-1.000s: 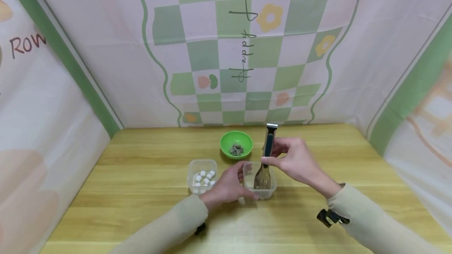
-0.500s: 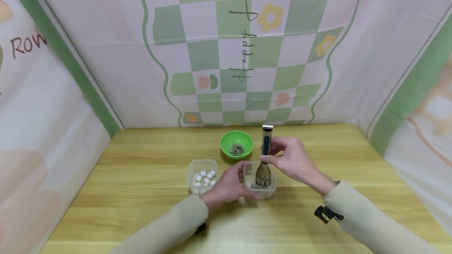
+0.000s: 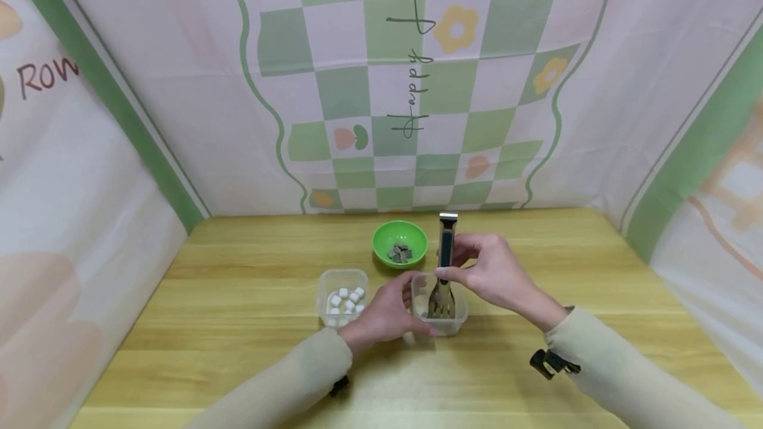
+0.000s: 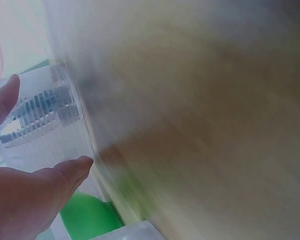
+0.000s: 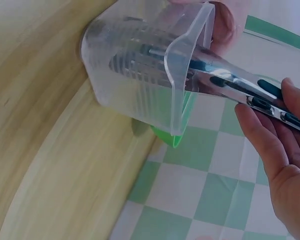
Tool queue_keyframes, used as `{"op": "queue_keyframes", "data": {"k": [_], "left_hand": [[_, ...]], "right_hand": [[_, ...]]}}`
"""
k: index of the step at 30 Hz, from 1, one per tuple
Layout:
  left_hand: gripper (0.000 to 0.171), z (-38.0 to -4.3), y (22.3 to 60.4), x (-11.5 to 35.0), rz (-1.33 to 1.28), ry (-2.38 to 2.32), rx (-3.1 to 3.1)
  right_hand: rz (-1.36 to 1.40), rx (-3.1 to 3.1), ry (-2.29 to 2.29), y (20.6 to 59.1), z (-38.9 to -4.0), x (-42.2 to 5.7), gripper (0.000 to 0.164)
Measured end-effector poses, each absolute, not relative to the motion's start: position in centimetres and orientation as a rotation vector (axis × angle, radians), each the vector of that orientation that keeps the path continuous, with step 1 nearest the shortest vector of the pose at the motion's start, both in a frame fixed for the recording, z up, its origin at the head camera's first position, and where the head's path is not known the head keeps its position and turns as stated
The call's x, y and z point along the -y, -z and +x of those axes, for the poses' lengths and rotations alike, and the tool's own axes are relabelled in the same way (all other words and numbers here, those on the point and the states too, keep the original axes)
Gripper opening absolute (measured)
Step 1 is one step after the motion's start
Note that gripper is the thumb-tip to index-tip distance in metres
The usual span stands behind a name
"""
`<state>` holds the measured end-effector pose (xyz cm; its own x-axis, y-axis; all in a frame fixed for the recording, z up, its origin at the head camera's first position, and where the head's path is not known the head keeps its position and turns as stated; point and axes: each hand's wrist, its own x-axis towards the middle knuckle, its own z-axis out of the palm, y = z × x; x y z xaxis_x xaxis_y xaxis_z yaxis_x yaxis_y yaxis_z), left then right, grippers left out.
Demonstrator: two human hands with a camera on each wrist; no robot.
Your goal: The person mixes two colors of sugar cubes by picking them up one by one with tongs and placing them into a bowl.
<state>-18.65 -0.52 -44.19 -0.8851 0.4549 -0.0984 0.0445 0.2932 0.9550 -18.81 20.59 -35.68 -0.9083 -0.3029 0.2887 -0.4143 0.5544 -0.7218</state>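
Note:
My right hand pinches a pair of metal tongs with dark inlays on the handle. They stand almost upright, with their slotted ends inside a clear plastic container. Through the container's wall in the right wrist view, the tongs' lower part shows blurred. My left hand holds that same container from its left side, thumb at the front and fingers at the back. What lies between the tongs' ends is hidden.
A second clear container with several white cubes stands just left of my left hand. Behind the containers sits a green bowl with grey pieces in it. A patterned cloth rises behind the wooden table.
The tongs have shifted slightly left and turned a little inside the container, and my right hand has moved left with them. My left hand stays on the container.

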Motion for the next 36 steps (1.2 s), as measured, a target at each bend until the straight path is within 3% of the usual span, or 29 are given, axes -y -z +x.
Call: {"op": "queue_keyframes", "data": {"k": [36], "left_hand": [[0.096,-18.9,44.4,0.5,0.496,-1.636,-2.232]], "right_hand": [[0.564,2.48,-1.274,37.7,-19.6,-20.6,0.016]]}}
